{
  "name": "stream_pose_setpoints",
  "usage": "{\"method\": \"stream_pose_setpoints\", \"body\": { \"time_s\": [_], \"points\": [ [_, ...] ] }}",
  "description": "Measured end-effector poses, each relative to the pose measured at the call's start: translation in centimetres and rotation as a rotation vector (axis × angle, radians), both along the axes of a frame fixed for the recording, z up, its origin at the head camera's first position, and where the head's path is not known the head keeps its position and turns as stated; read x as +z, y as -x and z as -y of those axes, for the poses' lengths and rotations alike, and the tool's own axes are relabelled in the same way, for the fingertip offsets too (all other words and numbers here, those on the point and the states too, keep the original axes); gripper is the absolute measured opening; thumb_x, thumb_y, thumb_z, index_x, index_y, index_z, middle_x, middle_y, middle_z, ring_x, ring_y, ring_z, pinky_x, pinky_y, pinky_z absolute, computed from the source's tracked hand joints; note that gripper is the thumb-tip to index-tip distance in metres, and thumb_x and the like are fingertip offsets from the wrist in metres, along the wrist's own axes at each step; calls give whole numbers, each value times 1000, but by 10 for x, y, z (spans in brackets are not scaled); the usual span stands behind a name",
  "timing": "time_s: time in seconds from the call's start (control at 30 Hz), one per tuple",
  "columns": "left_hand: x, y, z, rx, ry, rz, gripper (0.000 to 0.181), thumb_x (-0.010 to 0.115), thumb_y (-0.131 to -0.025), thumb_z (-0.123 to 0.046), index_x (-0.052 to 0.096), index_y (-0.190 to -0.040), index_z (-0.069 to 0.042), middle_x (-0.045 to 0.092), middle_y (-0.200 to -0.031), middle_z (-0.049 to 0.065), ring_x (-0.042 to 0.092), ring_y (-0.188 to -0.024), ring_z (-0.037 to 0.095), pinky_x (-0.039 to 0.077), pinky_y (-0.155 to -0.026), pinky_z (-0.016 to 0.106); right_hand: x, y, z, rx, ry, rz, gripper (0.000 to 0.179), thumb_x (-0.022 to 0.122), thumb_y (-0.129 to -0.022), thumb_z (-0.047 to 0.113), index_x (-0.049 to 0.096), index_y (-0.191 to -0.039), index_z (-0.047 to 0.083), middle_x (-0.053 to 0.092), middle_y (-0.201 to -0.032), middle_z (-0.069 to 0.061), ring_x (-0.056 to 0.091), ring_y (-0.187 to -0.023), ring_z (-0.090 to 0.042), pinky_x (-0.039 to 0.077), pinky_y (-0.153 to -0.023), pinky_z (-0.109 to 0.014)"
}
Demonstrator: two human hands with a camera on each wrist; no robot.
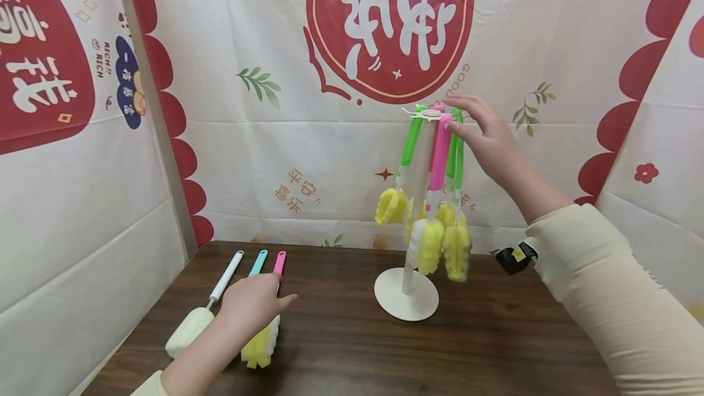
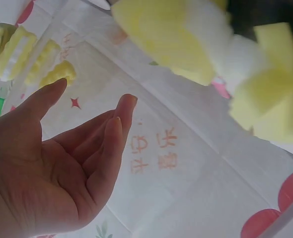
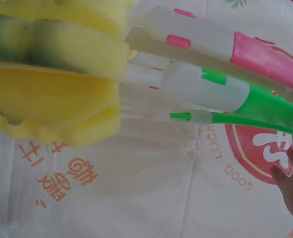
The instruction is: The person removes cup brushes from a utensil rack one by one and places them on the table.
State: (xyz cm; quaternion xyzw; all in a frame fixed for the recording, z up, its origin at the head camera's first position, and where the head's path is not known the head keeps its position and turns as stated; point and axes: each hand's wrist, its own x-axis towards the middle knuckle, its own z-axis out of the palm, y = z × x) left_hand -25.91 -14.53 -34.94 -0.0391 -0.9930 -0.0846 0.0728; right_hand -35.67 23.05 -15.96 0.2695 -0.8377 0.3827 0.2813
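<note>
A white stand [image 1: 407,307] with a round base and hooked top holds several sponge brushes. Among them are a pink-handled brush [image 1: 440,157] in front and a green-handled brush [image 1: 410,142] at its left. My right hand [image 1: 492,133] is at the top of the stand, fingers extended, thumb by the pink handle's upper end; whether it touches is unclear. My left hand [image 1: 250,301] hovers over brushes lying on the table, palm bare and fingers relaxed in the left wrist view. Near it are a white-handled brush [image 1: 189,330], a teal handle [image 1: 258,261] and a pink handle [image 1: 280,263].
The dark wooden table [image 1: 330,347] carries the stand right of centre and the loose brushes at left. A printed cloth [image 1: 341,157] hangs behind the table, and another cloth [image 1: 82,219] stands along the left side. A black strap [image 1: 517,257] hangs at my right wrist.
</note>
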Motion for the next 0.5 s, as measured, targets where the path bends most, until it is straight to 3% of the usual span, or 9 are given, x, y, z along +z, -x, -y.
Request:
{"method": "stream_pose_setpoints", "body": {
  "time_s": [0.13,0.27,0.5],
  "points": [
    [7,2,-10,-23,15,-5,47,73,-83,-48,71,-107,-8,70,-87,5,63,-67,22,48,-51,40,-2,4,-2,48,66,78,50,39,-102,39,43,-148,20,32,-154,-2,23,-142,-24,26,-108,-60],
    [12,4,-21,-40,21,-20,46,72,-83,-50,70,-105,-10,69,-87,3,64,-72,22,51,-55,41,-6,7,-1,101,107,133,59,30,-102,49,38,-150,16,30,-154,-6,21,-142,-27,19,-110,-61],
    [19,11,-39,-91,-1,-62,47,69,-86,-48,70,-110,-8,71,-99,5,67,-82,24,52,-62,40,-10,14,2,156,149,156,61,31,-102,48,35,-151,13,30,-153,-10,21,-141,-31,14,-110,-61]
  ]
}}
